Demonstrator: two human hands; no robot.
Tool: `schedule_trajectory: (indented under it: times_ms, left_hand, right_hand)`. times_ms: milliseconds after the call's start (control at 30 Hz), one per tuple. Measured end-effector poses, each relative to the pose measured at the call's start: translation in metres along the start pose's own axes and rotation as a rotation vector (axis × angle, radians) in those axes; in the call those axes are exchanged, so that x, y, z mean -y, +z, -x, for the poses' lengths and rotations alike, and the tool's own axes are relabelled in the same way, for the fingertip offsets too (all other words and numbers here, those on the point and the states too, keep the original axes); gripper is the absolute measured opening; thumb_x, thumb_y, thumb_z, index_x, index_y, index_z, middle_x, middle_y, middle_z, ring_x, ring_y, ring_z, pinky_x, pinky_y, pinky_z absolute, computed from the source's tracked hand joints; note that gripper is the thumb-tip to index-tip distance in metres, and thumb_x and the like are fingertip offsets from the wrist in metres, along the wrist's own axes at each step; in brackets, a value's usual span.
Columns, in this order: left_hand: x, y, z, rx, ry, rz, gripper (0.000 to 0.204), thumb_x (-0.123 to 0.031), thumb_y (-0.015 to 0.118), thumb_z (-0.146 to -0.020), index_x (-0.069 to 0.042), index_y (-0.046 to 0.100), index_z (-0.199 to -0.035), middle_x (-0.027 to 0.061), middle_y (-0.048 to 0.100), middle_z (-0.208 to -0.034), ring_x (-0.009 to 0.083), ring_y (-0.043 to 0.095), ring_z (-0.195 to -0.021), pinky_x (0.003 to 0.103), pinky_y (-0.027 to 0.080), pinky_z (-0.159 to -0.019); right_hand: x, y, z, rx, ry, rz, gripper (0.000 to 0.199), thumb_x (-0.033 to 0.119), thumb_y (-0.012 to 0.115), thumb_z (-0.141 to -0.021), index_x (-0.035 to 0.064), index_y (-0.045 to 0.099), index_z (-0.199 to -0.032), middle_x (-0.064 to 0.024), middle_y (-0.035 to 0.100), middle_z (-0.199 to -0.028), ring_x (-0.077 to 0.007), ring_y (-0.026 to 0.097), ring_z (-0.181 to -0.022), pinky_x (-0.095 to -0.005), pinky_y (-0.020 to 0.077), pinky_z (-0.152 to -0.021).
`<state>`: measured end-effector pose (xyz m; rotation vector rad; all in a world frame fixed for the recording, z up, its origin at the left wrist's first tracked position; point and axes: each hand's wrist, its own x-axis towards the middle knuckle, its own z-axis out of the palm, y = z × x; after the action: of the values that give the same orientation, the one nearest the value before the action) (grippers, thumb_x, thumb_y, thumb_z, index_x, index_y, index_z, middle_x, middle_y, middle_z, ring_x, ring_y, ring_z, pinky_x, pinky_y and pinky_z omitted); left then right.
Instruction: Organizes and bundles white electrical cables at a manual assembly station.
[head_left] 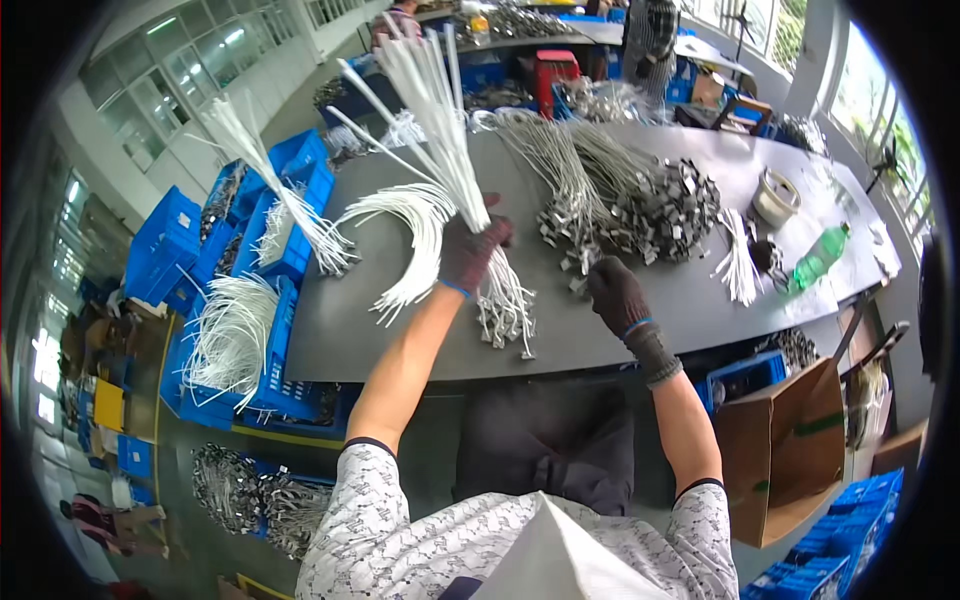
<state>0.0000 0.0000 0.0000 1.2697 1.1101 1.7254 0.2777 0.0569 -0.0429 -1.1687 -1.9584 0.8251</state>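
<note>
My left hand, in a dark glove, is closed around a bundle of long white strands, cable- or tube-like. They stand up and fan out above the fist; small metal-looking pieces tip their lower ends near the table. My right hand, also gloved, has curled fingers at the near edge of a pile of grey strands with metal end pieces. Whatever it grips is too small to make out. Left of the bundle, a curved bunch of white strands lies on the grey tabletop.
Blue crates line the table's left side, holding white strands. Another white bunch leans over the left edge. Rightward are a small white bunch, a round tub, a green bottle and a cardboard box. People stand farther off.
</note>
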Motion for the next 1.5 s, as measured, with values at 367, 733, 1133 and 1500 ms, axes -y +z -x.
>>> schedule_trajectory:
  times_ms: [367, 733, 1133, 1500]
  left_hand:
    - [-0.051, -0.025, 0.019, 0.294, -0.036, -0.067, 0.044, -0.028, 0.063, -0.094, 0.002, 0.061, -0.127, 0.0093, 0.069, -0.109, 0.0153, 0.064, -0.074, 0.03, 0.054, -0.071]
    - [-0.021, -0.008, 0.016, -0.12, -0.098, -0.019, 0.031, -0.019, 0.069, -0.092, 0.004, 0.066, -0.112, 0.006, 0.068, -0.087, 0.0148, 0.064, -0.067, 0.032, 0.059, -0.063]
    - [-0.016, -0.027, -0.071, -0.105, 0.223, -0.089, 0.044, -0.001, 0.078, -0.079, 0.008, 0.061, -0.119, 0.0126, 0.07, -0.089, 0.022, 0.07, -0.08, 0.037, 0.061, -0.076]
    - [-0.035, -0.007, -0.032, 0.091, 0.237, -0.175, 0.045, -0.011, 0.086, -0.072, 0.003, 0.068, -0.111, 0.01, 0.073, -0.101, 0.0169, 0.068, -0.091, 0.034, 0.055, -0.081]
  right_hand:
    - [0.149, 0.045, -0.005, 0.161, -0.288, -0.176, 0.02, 0.023, 0.062, -0.093, 0.003, 0.06, -0.094, -0.0143, 0.064, -0.073, -0.0281, 0.066, -0.058, -0.0391, 0.0522, -0.056]
    - [-0.014, 0.028, 0.015, -0.12, 0.291, -0.632, 0.013, 0.021, 0.058, -0.094, 0.0078, 0.059, -0.093, -0.0008, 0.053, -0.066, -0.0116, 0.05, -0.048, -0.0278, 0.0387, -0.041]
    - [-0.19, -0.005, 0.137, -0.375, 0.501, -0.412, 0.026, 0.025, 0.059, -0.094, 0.0, 0.066, -0.093, 0.0004, 0.057, -0.072, -0.0098, 0.054, -0.061, -0.0268, 0.0441, -0.054]
    - [-0.214, 0.002, 0.169, -0.347, 0.591, -0.347, 0.027, 0.022, 0.06, -0.093, -0.0027, 0.07, -0.099, -0.0046, 0.066, -0.079, -0.0128, 0.058, -0.071, -0.0285, 0.048, -0.065]
